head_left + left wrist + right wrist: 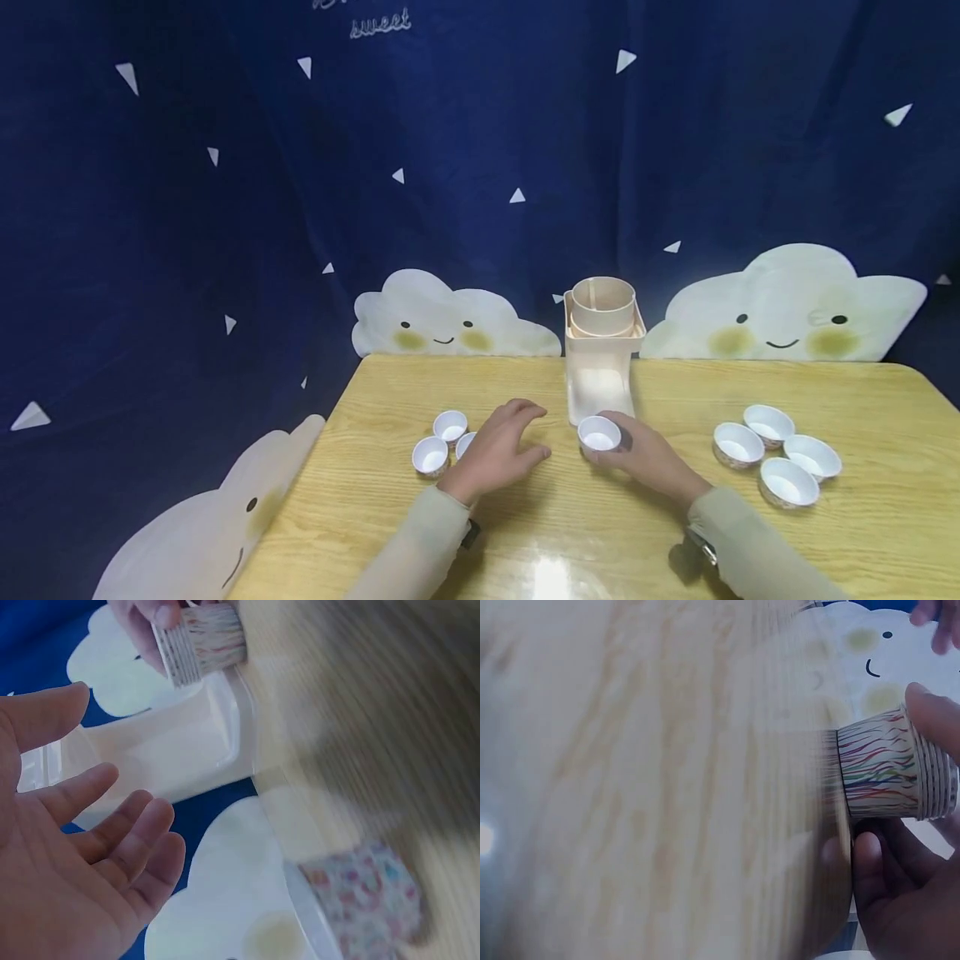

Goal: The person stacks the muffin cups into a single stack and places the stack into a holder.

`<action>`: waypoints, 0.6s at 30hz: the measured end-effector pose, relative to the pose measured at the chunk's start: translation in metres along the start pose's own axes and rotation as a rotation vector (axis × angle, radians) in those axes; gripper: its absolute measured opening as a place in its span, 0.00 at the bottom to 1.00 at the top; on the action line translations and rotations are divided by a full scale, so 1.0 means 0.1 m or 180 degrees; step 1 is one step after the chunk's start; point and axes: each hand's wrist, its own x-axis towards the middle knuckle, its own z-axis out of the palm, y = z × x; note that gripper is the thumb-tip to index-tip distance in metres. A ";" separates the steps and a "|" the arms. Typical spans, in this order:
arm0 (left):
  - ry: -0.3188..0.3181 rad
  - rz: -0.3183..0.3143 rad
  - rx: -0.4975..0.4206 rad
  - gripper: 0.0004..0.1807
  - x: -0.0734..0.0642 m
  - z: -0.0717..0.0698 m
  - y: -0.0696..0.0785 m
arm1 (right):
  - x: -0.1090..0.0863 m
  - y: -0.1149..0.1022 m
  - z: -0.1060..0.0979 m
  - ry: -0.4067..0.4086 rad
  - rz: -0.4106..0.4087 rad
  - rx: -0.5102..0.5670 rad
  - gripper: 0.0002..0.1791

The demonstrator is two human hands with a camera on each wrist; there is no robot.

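Note:
My right hand [651, 460] holds a stack of small paper baking cups [877, 766] at the middle of the table. Thumb and fingers lie on either side of the stack, near its rims. The cups are white inside, with coloured wavy streaks outside. My left hand [497, 454] hovers to the left, its fingers loosely bent and its palm [67, 885] holding nothing. Beside and partly behind it stand white cups [430, 456], one partly hidden by the hand. In the left wrist view, one nearby cup [367, 900] has a speckled, multicoloured outside.
A beige holder [600, 392] with a round tube [603, 306] on top stands at the table's back, just beyond the right hand. Several white cups [787, 483] stand in a cluster on the right. A dark blue curtain [480, 108] with clouds hangs behind the wooden table [360, 517].

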 end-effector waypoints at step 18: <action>-0.0105 -0.0228 -0.0298 0.28 -0.06 -0.02 -0.16 | 0.01 -0.03 -0.04 -0.0005 -0.0002 -0.0241 0.35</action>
